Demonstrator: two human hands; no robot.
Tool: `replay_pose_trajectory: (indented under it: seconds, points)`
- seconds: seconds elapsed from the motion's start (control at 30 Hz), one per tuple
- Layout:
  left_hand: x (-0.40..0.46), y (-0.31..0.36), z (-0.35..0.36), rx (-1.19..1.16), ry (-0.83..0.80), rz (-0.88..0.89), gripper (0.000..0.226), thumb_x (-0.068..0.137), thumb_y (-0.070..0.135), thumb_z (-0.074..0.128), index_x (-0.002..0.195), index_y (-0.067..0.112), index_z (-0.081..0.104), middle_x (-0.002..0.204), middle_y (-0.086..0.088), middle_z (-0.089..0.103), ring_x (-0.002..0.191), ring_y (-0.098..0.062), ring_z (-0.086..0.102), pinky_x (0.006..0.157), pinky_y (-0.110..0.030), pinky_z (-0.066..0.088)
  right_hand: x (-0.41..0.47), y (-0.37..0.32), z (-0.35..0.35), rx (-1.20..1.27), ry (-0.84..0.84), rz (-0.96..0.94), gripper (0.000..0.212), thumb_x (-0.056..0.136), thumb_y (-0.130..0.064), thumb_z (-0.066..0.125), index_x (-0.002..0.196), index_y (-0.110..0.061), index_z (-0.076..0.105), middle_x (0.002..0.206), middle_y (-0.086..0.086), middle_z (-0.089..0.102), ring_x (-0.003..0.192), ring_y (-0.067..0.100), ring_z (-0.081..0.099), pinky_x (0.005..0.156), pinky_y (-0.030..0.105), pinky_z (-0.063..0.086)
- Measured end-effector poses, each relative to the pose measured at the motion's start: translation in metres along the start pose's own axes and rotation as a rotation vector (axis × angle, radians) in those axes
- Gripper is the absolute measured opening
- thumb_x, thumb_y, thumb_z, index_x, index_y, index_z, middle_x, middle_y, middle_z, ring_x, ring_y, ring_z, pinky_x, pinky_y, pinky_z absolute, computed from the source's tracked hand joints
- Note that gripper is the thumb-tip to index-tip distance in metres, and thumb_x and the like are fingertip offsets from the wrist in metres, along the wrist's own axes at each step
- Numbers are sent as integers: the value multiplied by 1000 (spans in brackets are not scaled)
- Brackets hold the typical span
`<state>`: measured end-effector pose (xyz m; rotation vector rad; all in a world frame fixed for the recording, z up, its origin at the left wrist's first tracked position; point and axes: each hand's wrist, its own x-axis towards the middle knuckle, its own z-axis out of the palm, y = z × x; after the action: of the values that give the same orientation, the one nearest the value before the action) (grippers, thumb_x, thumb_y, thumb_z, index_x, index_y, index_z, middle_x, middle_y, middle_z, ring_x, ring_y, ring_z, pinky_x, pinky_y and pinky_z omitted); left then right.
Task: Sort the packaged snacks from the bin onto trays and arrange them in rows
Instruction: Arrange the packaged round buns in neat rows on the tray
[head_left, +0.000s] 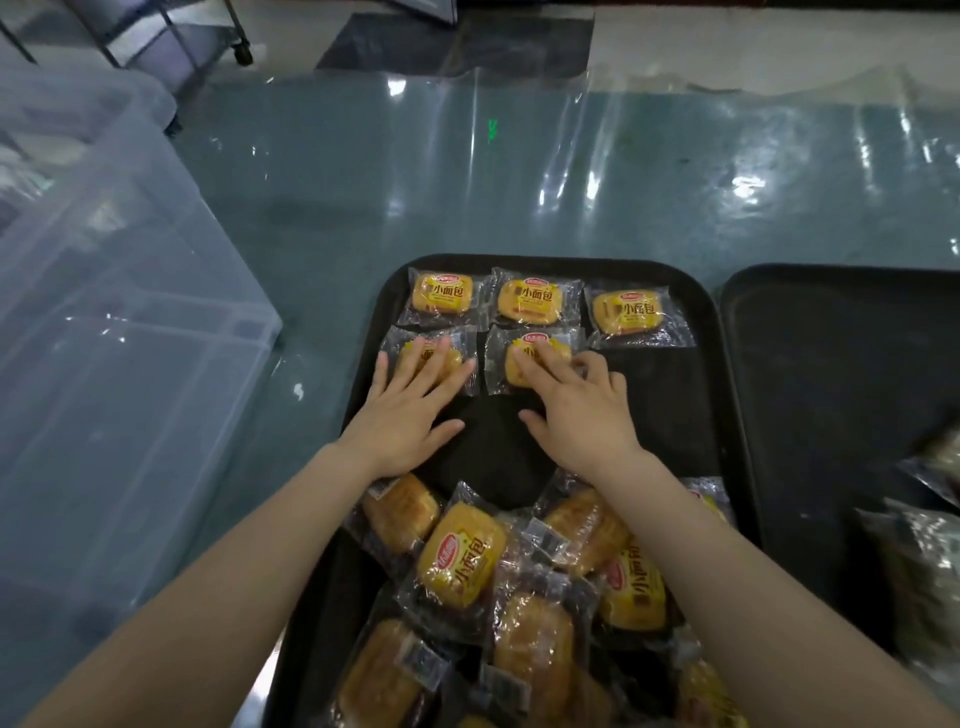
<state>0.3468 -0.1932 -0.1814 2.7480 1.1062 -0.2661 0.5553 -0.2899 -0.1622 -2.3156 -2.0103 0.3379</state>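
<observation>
A black tray (698, 395) lies in front of me. Three yellow bread packets form its far row: one at the left (441, 294), one in the middle (535, 300), one at the right (631, 313). In the second row, my left hand (410, 405) rests with straight fingers on a packet (410, 348). My right hand (576, 410) presses its fingers on the neighbouring packet (524, 364). A loose pile of the same packets (467, 566) fills the near end of the tray, under my forearms.
A clear plastic bin (119, 332) stands at the left on the plastic-covered table (467, 197). A second black tray (841, 374) lies to the right, with darker packets (930, 566) at its near right edge. A cart wheel (242, 52) shows at the far left.
</observation>
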Motion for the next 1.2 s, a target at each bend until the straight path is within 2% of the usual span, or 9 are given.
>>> replay_pose_trajectory:
  seconds: [0.1,0.2,0.37,0.47,0.6,0.7,0.87,1.03,1.2]
  points:
    - [-11,13,-8,-165,141,-91,71,95,48,34,145,43,-16,153,8,-27,137,-14,-33,110,-45,-19,-15,3,-14,98,92,6,58,93,-43,51,146,-37,30,156,-5,28,131,30,26,102,47,31]
    - [-34,21,-14,-436,212,-119,58,96,41,41,147,39,15,155,11,-9,141,-6,-17,113,-36,-8,-39,14,-25,214,128,113,39,90,-43,57,125,-27,59,124,0,56,115,25,47,93,40,43]
    - [-79,35,-17,-627,204,-174,43,95,31,51,137,33,43,154,10,22,137,4,5,116,-33,8,-82,23,-33,184,-235,249,59,80,-66,58,124,-26,61,125,1,53,120,25,43,90,39,44]
    - [-104,40,-18,-734,211,-218,34,91,33,58,125,36,54,147,9,40,133,5,17,115,-35,20,-103,14,-32,252,-166,195,45,79,-52,68,115,-28,60,121,-3,53,118,23,43,88,35,42]
    - [-124,59,-12,-594,31,-172,62,80,55,62,135,30,47,149,8,35,140,-6,18,114,-37,14,-120,0,-34,326,-58,156,27,77,-33,72,97,-28,54,89,-11,59,94,16,54,66,31,42]
    - [-130,75,-4,-474,-38,-165,79,74,55,69,141,26,38,151,5,32,142,-16,20,117,-44,12,-128,-4,-37,454,-64,210,28,76,-26,75,92,-28,52,80,-11,59,73,7,57,60,29,51]
    - [-140,81,-3,-633,89,-224,66,70,27,80,123,34,42,120,15,49,120,-12,45,97,-28,39,-136,0,-46,760,29,326,36,75,-23,78,99,-31,53,89,-13,60,80,6,60,64,26,52]
    - [-138,78,-12,-727,177,-266,67,71,13,78,124,34,43,114,19,51,110,-8,54,81,-17,42,-138,8,-56,1168,202,449,13,84,-23,72,95,-30,71,95,-6,69,77,6,68,57,20,53]
    - [-123,75,-20,-782,208,-317,66,72,15,79,126,31,44,123,11,54,108,-7,53,90,-26,46,-133,25,-55,1485,242,638,14,88,-16,64,92,-26,73,94,0,74,87,20,71,75,37,58]
